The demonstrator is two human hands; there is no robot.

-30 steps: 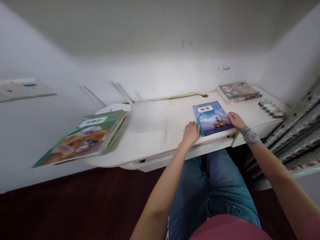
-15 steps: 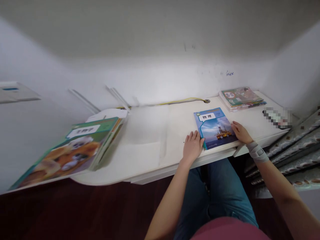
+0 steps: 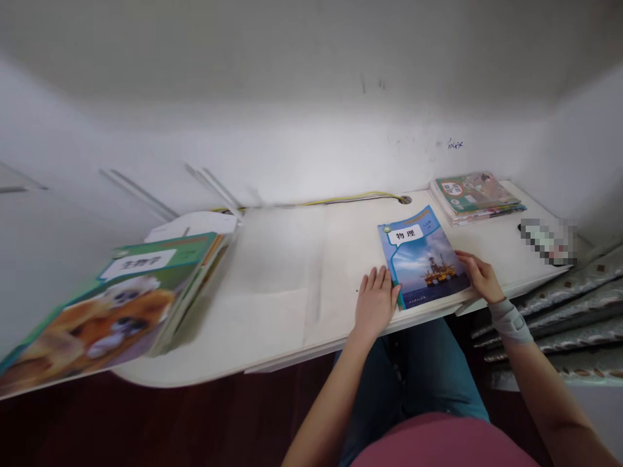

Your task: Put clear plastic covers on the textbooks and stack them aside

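A blue book (image 3: 418, 259) with an oil rig on its cover lies near the front edge of the white desk (image 3: 272, 305). My left hand (image 3: 374, 301) rests flat on the desk against the book's left edge, its thumb at the lower left corner. At the book's right edge is my right hand (image 3: 481, 277), fingers bent round that side and seeming to lift it slightly. A grey band circles my right wrist.
Green books (image 3: 126, 292) with an animal cover are stacked at the left. Another book stack (image 3: 474, 194) lies at the back right, near a blurred-out device (image 3: 545, 241). A yellow cable (image 3: 350, 198) runs along the wall.
The blue book's cover now looks curved and its right side slightly raised, with my right hand's fingers more bent around it. The whole view has shifted a little.
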